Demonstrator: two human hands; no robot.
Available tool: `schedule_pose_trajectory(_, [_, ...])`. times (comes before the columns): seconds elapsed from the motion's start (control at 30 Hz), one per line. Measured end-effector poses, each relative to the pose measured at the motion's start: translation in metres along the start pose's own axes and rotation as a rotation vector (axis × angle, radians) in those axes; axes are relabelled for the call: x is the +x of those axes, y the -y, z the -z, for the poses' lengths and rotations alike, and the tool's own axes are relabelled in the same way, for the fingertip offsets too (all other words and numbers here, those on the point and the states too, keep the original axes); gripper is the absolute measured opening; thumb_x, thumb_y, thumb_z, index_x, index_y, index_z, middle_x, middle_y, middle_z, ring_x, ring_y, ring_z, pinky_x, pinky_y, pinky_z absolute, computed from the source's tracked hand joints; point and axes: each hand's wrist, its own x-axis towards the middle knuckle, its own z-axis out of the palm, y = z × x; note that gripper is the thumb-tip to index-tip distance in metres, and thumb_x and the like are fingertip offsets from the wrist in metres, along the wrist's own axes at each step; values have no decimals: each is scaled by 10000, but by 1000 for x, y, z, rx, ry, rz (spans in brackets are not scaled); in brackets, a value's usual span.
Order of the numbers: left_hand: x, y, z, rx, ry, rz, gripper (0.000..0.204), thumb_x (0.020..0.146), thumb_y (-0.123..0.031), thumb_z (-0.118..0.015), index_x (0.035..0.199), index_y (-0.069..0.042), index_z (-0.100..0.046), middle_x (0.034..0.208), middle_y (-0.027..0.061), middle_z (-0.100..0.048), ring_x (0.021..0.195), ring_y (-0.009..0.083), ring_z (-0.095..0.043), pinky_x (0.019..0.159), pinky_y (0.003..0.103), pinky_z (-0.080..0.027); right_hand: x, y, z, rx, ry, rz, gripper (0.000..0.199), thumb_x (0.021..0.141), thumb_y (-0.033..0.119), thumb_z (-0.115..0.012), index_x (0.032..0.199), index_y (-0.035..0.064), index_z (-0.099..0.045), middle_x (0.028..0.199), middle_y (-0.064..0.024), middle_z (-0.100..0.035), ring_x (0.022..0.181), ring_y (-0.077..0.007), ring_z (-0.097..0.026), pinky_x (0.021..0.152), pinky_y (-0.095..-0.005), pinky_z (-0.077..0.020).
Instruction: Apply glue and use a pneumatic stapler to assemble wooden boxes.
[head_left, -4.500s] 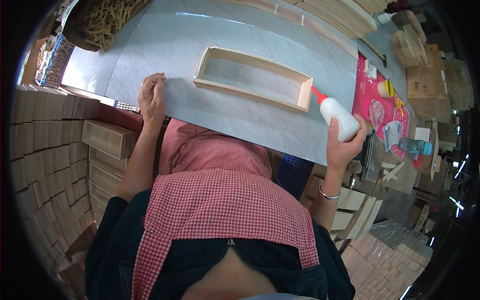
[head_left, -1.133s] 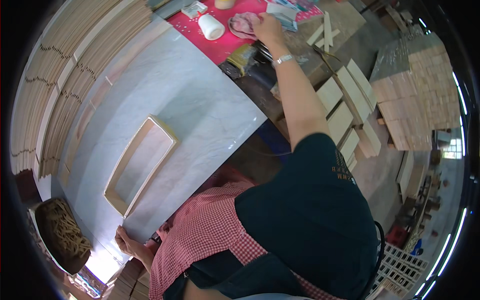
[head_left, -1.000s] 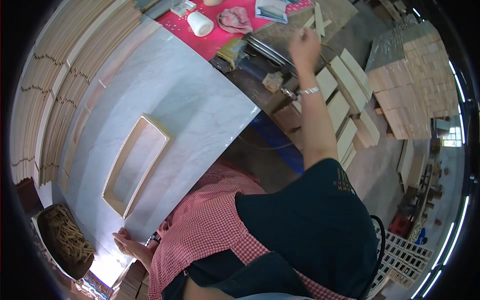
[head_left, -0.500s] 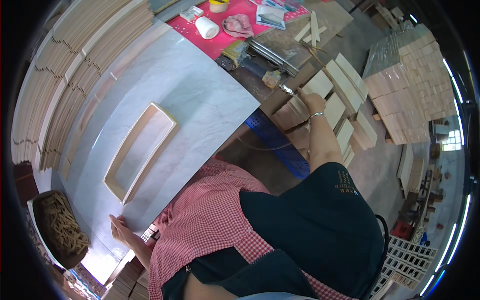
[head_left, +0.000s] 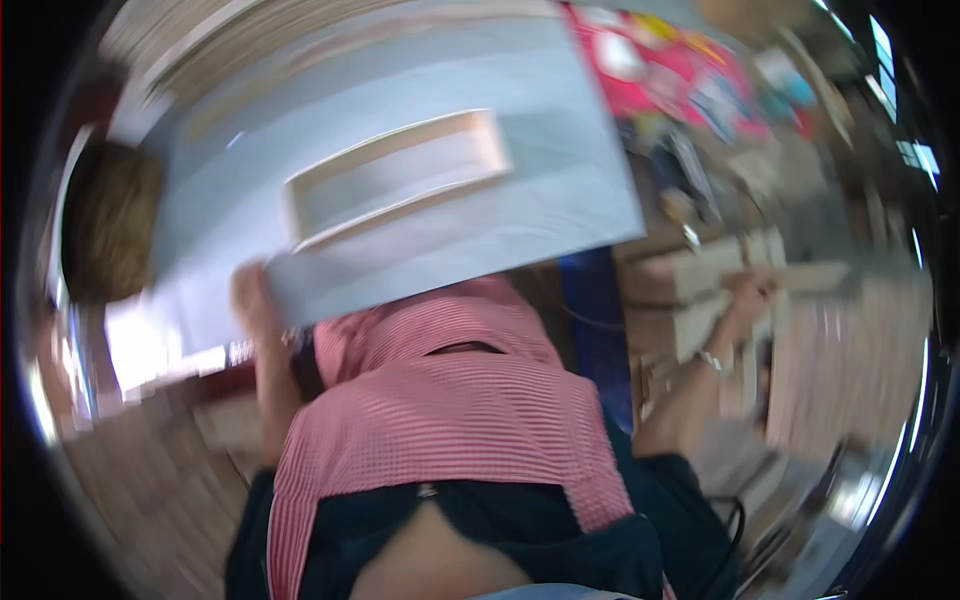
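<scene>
A rectangular frame of pale wood [head_left: 400,212] lies on the grey marbled tabletop [head_left: 560,215], touched by neither hand. At the table's near left edge is my left hand [head_left: 257,298], its fingers smeared by motion, so their closing does not show. My right hand [head_left: 748,300], with a bracelet at the wrist, is out to the right over stacked pale boards. Its fingers are closed round a flat wooden board [head_left: 815,277] that sticks out to the right. Blur hides the exact grip.
A bin of wood strips [head_left: 118,220] stands left of the table. Long wooden slats [head_left: 290,35] are stacked along the far side. A pink work surface [head_left: 650,90] with small items is at the far right. A large wood stack [head_left: 850,370] stands at right, near a blue panel [head_left: 597,330].
The whole view has swung round, so the table and frame appear turned. My right hand has left the metal nozzle near the boards and now grips a board farther right.
</scene>
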Motion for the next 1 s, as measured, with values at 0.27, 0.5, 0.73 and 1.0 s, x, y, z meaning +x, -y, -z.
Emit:
schedule_pose_trajectory(0.27, [-32,-77,-6,131,12,-10,357,868,-119,-756,1209,-41,-682,1185,105,-656,1032,230,-616,876,315,-516,-121,146,-59,353,1031,1377,852,621,87,-748,1441,36,-522,1484,-156,-511,1306,-347,-511,1093,-435,-428])
schedule_pose_trajectory(0.5, [-41,-105,-12,154,157,36,330,857,-144,-778,1166,-45,-722,1171,94,-665,1022,225,-604,908,329,-498,-206,235,-91,195,1279,1960,824,599,136,-747,1402,85,-569,1529,-128,-475,1315,-330,-480,1121,-421,-373])
schedule_pose_trajectory(0.73, [-39,-99,-18,161,184,69,332,855,-140,-780,1166,-41,-721,1169,95,-661,999,221,-593,887,321,-502,-208,257,-106,19,1393,1975,822,581,132,-750,1384,73,-582,1527,-119,-482,1310,-333,-483,1113,-423,-386])
schedule_pose_trajectory(1.0, [-41,-93,-16,185,194,29,348,847,-134,-790,1175,-40,-720,1173,96,-659,999,216,-588,867,315,-504,-170,263,-95,-36,1334,1975,822,579,110,-742,1384,72,-578,1527,-113,-485,1326,-334,-478,1112,-423,-393])
